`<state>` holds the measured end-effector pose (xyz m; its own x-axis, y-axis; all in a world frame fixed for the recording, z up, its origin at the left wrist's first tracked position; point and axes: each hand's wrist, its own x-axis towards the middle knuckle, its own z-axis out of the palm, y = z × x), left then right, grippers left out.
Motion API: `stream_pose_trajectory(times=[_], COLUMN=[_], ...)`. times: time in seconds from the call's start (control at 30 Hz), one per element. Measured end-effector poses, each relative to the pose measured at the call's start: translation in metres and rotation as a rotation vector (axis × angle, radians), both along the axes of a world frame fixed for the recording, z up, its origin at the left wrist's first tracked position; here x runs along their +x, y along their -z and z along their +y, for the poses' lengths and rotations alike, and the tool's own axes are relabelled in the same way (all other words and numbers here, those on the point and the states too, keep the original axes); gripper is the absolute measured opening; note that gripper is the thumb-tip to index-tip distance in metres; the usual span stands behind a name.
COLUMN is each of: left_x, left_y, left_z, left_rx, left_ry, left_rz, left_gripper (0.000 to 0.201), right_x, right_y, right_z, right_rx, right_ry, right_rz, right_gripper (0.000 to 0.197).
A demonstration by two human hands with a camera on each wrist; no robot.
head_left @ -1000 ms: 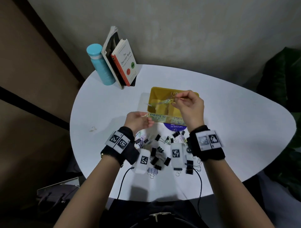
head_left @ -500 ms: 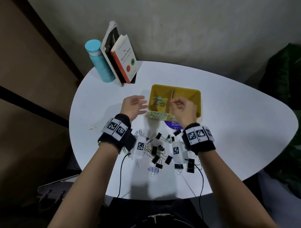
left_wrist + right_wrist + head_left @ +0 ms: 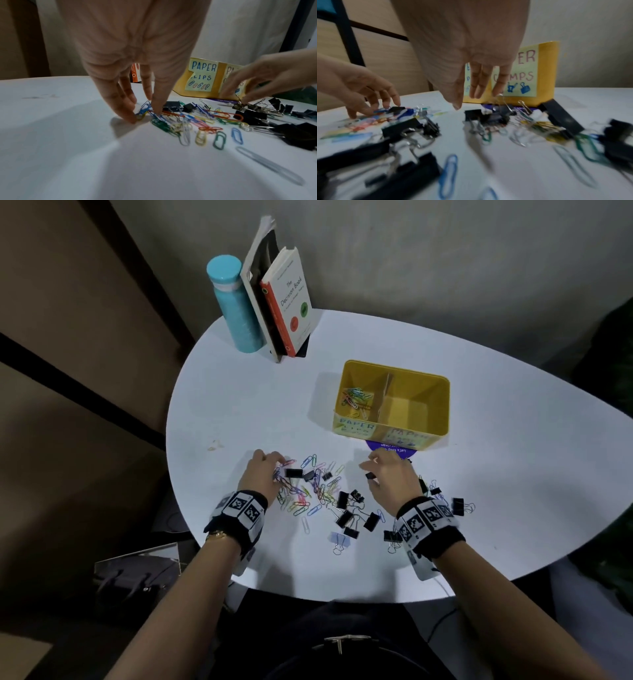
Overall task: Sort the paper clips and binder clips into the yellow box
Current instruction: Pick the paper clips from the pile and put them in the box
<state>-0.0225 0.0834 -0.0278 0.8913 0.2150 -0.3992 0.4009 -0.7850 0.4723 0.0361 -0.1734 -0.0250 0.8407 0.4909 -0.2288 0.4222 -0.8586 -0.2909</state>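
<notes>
The yellow box (image 3: 442, 409) stands on the white table (image 3: 513, 467), split in two. Its left half, labelled paper clips, holds several coloured paper clips (image 3: 354, 400); the right half shows only bare floor. In front lies a mixed pile of coloured paper clips (image 3: 308, 494) and black binder clips (image 3: 352, 511). My left hand (image 3: 144, 113) points down at the pile's left end, thumb and fingertips pinching blue and yellow clips. My right hand (image 3: 477, 100) hovers over binder clips (image 3: 488, 116) near the box, fingers fairly straight and spread, one brushing a wire handle.
A turquoise bottle (image 3: 236, 306) and leaning books (image 3: 284, 302) stand at the table's far left. A purple sticker (image 3: 390, 448) shows under the box's front. More binder clips (image 3: 457, 505) lie right of my right wrist. The table's near edge is close behind the pile.
Both hands have come back from the box to the pile. The right hand held a paper clip over the box a second ago and no longer does.
</notes>
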Motion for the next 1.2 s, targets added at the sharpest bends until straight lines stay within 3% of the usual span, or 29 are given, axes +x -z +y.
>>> stream_pose_trajectory(times=[0.23, 0.3, 0.47, 0.57, 0.67, 0.8, 0.97, 1.1, 1.2], left_x=[-0.027, -0.026, -0.023, -0.022, -0.020, -0.011, 0.026, 0.071, 0.108], left_y=[0.007, 0.009, 0.016, 0.019, 0.017, -0.006, -0.049, -0.069, -0.071], left_z=[-0.002, -0.008, -0.019, -0.022, -0.022, -0.019, -0.028, -0.052, -0.071], left_rx=[-0.056, -0.100, -0.129, -0.079, -0.143, -0.559, -0.835, -0.948, -0.973], left_ry=[0.066, 0.031, -0.083, -0.043, -0.095, -0.319, -0.274, -0.272, -0.374], left_rz=[0.050, 0.014, -0.087, -0.049, -0.005, -0.013, -0.052, -0.098, -0.160], left_gripper=[0.084, 0.073, 0.025, 0.009, 0.009, 0.012, 0.014, 0.008, 0.013], right_x=[0.013, 0.012, 0.001, -0.007, -0.011, -0.010, -0.009, -0.004, 0.013], right_y=[-0.001, 0.007, 0.021, 0.024, 0.026, 0.024, 0.008, -0.022, -0.045], right_z=[0.049, 0.052, 0.044, 0.039, 0.035, 0.026, 0.003, -0.015, -0.018], right_rx=[0.008, 0.066, 0.257, 0.234, 0.218, 0.282, 0.379, 0.689, 0.891], right_ry=[-0.043, -0.009, 0.071, 0.054, 0.062, 0.172, 0.325, 0.480, 0.621], right_rz=[0.273, 0.304, 0.278, 0.142, 0.083, 0.193, 0.355, 0.498, 0.490], right_gripper=[0.078, 0.070, 0.025, 0.020, 0.019, 0.028, 0.017, 0.011, 0.012])
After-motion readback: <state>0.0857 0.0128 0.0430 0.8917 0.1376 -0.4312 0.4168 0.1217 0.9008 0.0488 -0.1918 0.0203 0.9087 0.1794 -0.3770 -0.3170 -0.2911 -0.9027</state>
